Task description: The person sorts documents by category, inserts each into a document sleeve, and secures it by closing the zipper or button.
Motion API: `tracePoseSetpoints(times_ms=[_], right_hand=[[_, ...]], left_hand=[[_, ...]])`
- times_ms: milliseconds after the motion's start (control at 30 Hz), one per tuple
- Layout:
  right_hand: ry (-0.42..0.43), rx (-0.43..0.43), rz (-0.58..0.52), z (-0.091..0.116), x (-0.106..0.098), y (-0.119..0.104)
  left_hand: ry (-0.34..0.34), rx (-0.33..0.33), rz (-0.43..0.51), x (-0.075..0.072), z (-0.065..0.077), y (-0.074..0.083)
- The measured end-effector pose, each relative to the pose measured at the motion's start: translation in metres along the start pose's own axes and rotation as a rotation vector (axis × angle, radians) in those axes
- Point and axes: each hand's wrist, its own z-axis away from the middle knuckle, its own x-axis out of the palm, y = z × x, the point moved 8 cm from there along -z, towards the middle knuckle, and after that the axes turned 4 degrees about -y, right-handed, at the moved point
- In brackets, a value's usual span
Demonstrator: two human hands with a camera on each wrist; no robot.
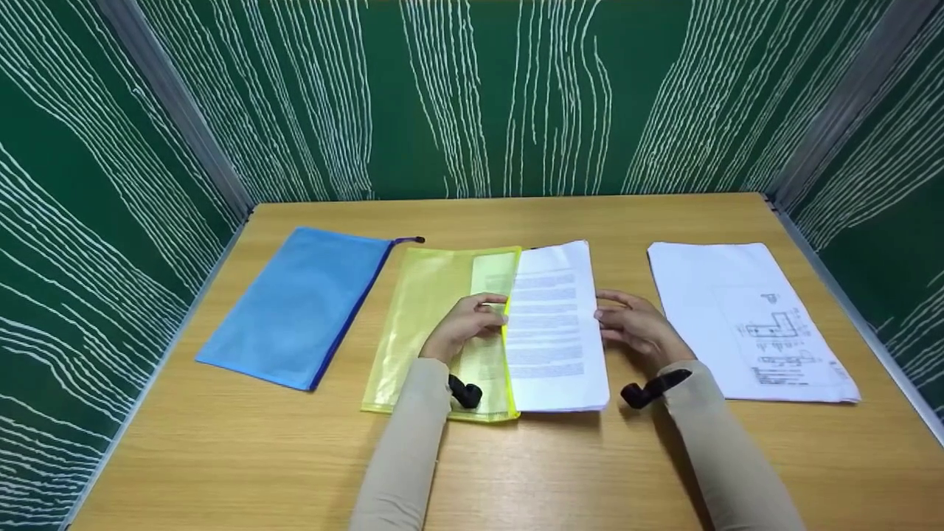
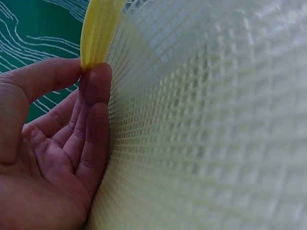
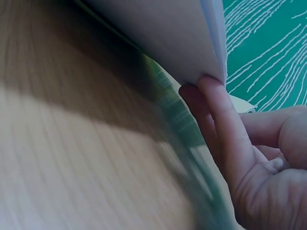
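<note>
A yellow mesh zipper pouch [image 1: 424, 310] lies at the middle of the table, its opening facing right. A stack of printed papers [image 1: 549, 324] sits partly inside it, with the left strip showing through the mesh and the rest sticking out. My left hand [image 1: 466, 324] pinches the pouch's yellow zipper edge [image 2: 100, 36] between thumb and fingers, the other fingers along the mesh. At the stack's right edge, my right hand [image 1: 638, 324] grips the papers, fingertips under them in the right wrist view. The stack is raised above the table there.
A blue zipper pouch [image 1: 295, 302] with a dark blue zipper lies to the left. On the right is another paper stack [image 1: 708, 295], its top sheet bearing a drawing. Green walls with white lines [image 1: 509, 96] enclose the table [image 1: 531, 472] at the back and sides.
</note>
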Motion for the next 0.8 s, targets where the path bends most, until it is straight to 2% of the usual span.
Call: tracePoseSetpoints(times_ms=[333,567,800], right_hand=[[-0.008,0.013,-0.030,-0.003,0.004,0.003],[-0.032,-0.024,-0.034,-0.005,0.011,0.003],[-0.028,-0.024,-0.046,-0.007,0.015,0.005]], left_hand=[[0.011,0.007,-0.020,0.001,-0.002,0.000],[0.010,-0.007,-0.033,0.001,0.001,0.000],[0.018,-0.008,-0.030,0.002,0.001,0.000]])
